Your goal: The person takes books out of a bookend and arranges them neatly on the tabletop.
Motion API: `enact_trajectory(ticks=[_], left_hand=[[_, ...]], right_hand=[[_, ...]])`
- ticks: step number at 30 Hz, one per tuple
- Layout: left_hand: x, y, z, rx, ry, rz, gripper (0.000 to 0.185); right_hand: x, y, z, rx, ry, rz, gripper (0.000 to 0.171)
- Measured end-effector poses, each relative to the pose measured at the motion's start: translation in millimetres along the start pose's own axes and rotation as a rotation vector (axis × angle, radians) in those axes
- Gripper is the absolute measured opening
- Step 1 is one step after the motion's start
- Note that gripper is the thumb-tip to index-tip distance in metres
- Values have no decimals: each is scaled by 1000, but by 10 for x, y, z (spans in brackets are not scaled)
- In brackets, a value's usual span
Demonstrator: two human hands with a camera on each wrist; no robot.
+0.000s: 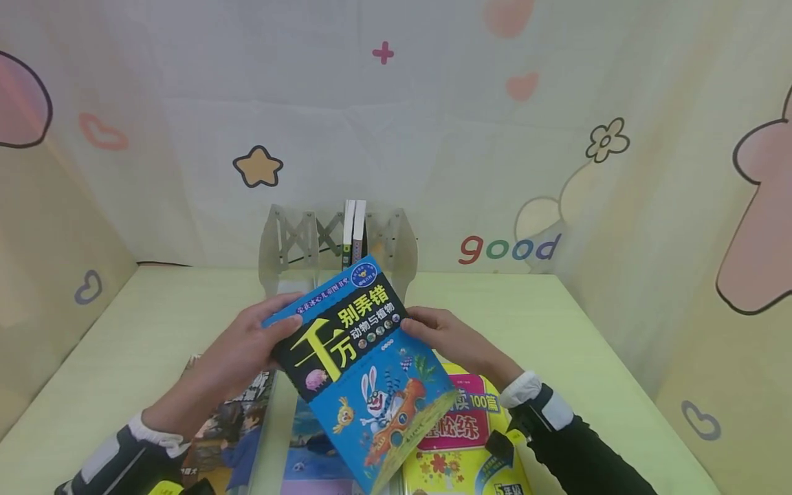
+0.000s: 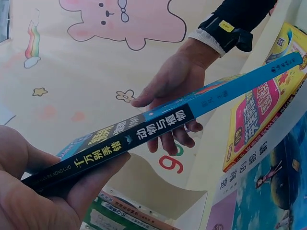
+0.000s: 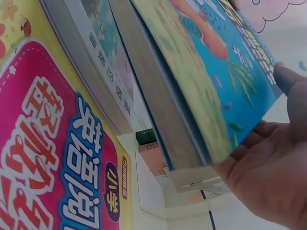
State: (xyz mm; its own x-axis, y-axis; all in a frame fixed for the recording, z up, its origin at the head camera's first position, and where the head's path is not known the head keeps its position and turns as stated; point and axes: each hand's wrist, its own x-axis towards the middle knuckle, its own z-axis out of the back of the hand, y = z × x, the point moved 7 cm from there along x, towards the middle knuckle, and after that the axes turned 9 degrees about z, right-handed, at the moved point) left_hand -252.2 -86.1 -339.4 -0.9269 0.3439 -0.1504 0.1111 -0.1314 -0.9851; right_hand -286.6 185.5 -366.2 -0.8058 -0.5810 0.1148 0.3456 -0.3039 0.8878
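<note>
I see the blue children's book [image 1: 361, 361] held above the desk [image 1: 557, 323] near its front edge, both hands on its far end: my left hand [image 1: 238, 354] pinches the far left corner with thumb on the cover, my right hand [image 1: 448, 337] cups the far right edge, fingers beneath. Its long axis runs diagonally, pointing toward the bookstand [image 1: 337, 247] at the back edge, directly beyond both hands. Each hand sits about equally near.
</note>
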Motion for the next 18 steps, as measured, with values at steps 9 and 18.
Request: enact_trajectory(ticks=[9, 18], left_hand=[[69, -11, -105, -1, 20, 5, 54], [159, -10, -162, -26, 50, 15, 53]], right_hand=[[-79, -63, -95, 42, 35, -79, 51], [-127, -108, -109, 85, 4, -98, 46]])
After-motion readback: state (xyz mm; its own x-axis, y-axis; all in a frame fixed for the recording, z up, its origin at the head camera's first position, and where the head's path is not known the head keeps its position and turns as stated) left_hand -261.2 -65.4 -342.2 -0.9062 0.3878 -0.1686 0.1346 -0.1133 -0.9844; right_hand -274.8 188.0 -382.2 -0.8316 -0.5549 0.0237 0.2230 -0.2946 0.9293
